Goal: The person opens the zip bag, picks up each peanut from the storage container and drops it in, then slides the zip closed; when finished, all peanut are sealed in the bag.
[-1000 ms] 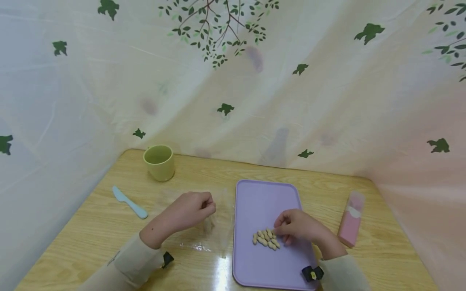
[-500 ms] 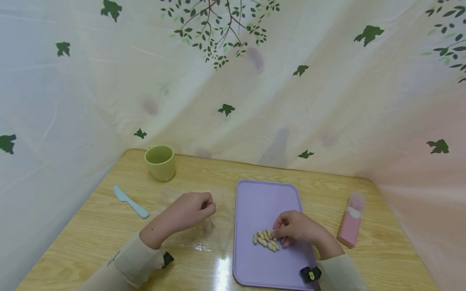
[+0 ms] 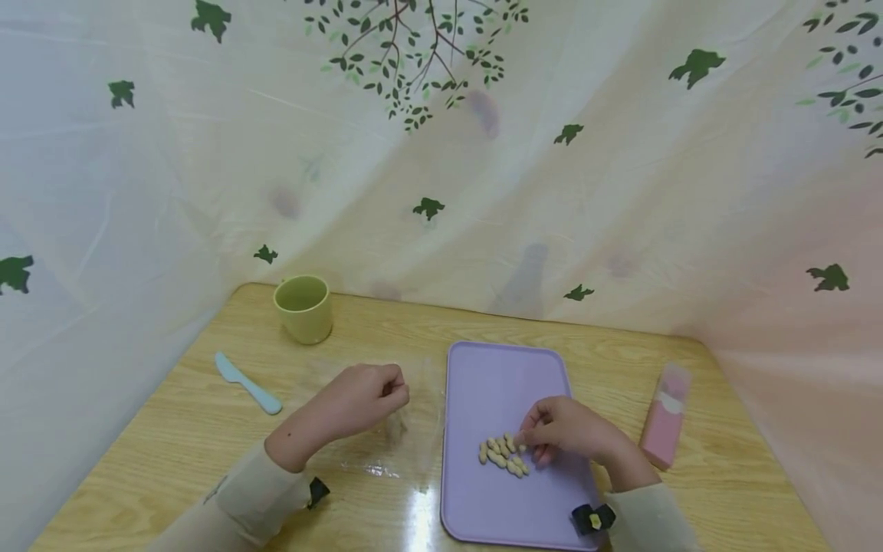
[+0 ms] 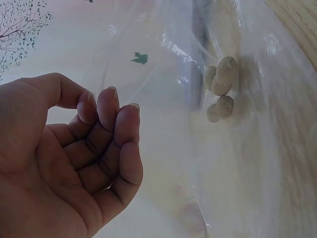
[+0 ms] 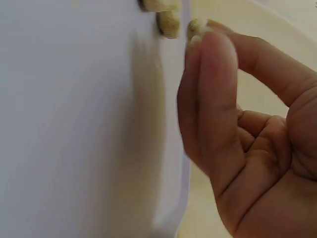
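Over the lilac tray [image 3: 507,376], my right hand [image 3: 569,431] pinches a peanut [image 5: 196,26] between thumb and fingertips, right at the edge of a small heap of unshelled peanuts [image 3: 498,458]. My left hand [image 3: 362,395] is raised over the table to the left of the tray. Its curled fingers and thumb pinch the edge of a clear plastic bag [image 4: 163,44], whose creases run out from the fingertips. A few peanuts [image 4: 224,77] lie inside the bag, seen in the left wrist view; in the head view they are faint through the film.
At the back left of the wooden table [image 3: 386,322] stands a green mug [image 3: 303,310]. A light blue knife [image 3: 248,383] lies in front of it. To the right of the tray lies a pink box with a translucent end [image 3: 665,418]. A patterned cloth [image 3: 428,153] hangs behind.
My right hand dips slightly into the peanut heap, takes a peanut, and is now a little higher with it. My left hand keeps its place.
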`<move>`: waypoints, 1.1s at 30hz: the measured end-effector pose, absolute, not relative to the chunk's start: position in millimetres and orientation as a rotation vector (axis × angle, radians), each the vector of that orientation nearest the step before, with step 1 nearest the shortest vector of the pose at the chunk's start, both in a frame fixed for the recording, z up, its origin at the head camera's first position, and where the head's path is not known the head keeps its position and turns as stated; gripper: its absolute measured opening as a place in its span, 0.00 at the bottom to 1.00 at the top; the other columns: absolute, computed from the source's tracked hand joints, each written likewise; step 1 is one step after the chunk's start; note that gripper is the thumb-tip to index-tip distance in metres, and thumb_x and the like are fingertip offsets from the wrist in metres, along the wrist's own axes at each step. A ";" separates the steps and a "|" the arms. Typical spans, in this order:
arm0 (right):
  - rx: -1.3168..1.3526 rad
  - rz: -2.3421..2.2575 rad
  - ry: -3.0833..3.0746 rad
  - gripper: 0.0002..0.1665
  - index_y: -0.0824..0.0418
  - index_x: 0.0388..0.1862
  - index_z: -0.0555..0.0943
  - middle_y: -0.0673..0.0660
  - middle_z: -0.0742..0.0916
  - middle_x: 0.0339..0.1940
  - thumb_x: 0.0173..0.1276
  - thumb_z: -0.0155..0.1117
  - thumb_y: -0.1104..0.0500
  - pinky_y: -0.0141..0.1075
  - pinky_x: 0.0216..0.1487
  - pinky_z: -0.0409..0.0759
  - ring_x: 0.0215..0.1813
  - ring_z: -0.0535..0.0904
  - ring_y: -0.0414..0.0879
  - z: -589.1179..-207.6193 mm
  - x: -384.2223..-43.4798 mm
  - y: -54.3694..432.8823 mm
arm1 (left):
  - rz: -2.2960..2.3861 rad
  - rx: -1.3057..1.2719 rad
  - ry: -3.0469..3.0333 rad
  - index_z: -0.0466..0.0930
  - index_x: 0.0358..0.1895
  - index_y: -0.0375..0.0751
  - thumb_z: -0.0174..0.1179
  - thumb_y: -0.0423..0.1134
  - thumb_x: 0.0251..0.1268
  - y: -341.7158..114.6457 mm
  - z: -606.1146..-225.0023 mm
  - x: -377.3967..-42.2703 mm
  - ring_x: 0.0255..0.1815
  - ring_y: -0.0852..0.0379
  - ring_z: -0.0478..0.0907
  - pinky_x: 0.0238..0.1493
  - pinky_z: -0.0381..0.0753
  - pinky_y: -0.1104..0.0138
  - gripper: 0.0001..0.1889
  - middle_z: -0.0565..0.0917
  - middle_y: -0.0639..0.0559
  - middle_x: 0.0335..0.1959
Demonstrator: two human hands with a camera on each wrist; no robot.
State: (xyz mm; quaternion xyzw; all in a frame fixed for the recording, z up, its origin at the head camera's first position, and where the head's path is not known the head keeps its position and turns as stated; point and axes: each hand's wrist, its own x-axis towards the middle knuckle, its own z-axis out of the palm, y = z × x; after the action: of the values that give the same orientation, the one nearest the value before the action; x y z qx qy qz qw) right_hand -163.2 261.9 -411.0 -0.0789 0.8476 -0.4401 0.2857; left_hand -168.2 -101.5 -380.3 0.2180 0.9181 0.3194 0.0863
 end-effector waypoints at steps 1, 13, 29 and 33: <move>-0.221 -1.196 2.252 0.14 0.66 0.41 0.84 0.54 0.88 0.29 0.70 0.74 0.55 0.36 0.34 0.86 0.29 0.85 0.43 -410.9 -164.4 263.0 | 0.954 0.651 2.734 0.80 0.33 0.48 0.54 0.39 0.76 -101.5 -380.0 -168.3 0.22 0.64 0.68 0.26 0.69 0.71 0.10 0.73 0.59 0.21; -0.284 -1.490 2.083 0.21 0.70 0.49 0.83 0.54 0.90 0.34 0.74 0.72 0.52 0.37 0.40 0.90 0.33 0.87 0.42 -409.6 -170.9 235.6 | 0.962 0.658 2.716 0.81 0.34 0.48 0.54 0.39 0.77 -101.4 -379.8 -168.8 0.22 0.64 0.68 0.26 0.69 0.71 0.10 0.74 0.59 0.21; -0.194 -1.561 2.127 0.17 0.66 0.48 0.83 0.64 0.93 0.42 0.72 0.74 0.54 0.42 0.43 0.91 0.34 0.88 0.43 -405.6 -173.2 156.1 | 0.943 0.645 2.753 0.81 0.33 0.49 0.56 0.40 0.74 -100.1 -381.9 -169.9 0.22 0.64 0.70 0.26 0.69 0.71 0.09 0.74 0.60 0.21; -0.195 -1.576 2.131 0.15 0.66 0.49 0.83 0.67 0.92 0.44 0.73 0.72 0.56 0.42 0.42 0.91 0.33 0.88 0.43 -406.5 -172.9 149.6 | 0.942 0.660 2.755 0.81 0.33 0.48 0.55 0.40 0.74 -100.5 -382.3 -170.2 0.21 0.64 0.69 0.25 0.69 0.71 0.09 0.74 0.60 0.21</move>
State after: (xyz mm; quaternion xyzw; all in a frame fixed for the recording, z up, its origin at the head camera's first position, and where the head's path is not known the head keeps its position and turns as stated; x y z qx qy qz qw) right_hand -172.9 149.6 -406.5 -0.0712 0.7784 -0.5758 0.2398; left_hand -170.2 -100.5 -382.3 0.2205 0.9200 0.3145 0.0778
